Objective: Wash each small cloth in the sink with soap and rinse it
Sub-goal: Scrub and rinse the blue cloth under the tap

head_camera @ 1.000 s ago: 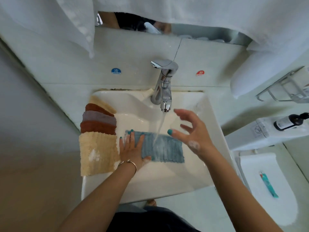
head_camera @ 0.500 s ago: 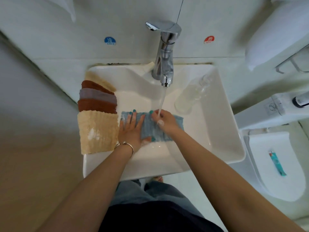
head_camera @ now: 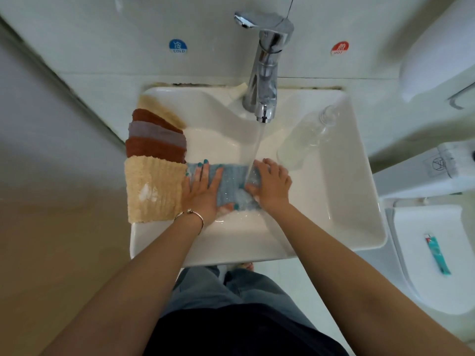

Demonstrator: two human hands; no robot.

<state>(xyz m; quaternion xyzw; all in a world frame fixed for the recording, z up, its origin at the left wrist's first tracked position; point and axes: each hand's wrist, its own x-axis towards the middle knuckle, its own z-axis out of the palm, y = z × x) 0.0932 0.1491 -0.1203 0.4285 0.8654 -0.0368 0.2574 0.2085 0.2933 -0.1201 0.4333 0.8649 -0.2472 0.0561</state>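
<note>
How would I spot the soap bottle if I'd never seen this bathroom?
Find the white sink under the chrome tap. The bottle lies tilted against the basin's right inner wall, just beyond the right hand. It is the only clear, see-through thing there; the cloths are all coloured.

A pale tiled wall (head_camera: 102, 34) bearing a blue cold sticker (head_camera: 177, 46) and a red hot sticker (head_camera: 339, 48) is seen at the far side, a white toilet (head_camera: 431, 253) at the right, and a beige surface (head_camera: 51, 253) at the left.
</note>
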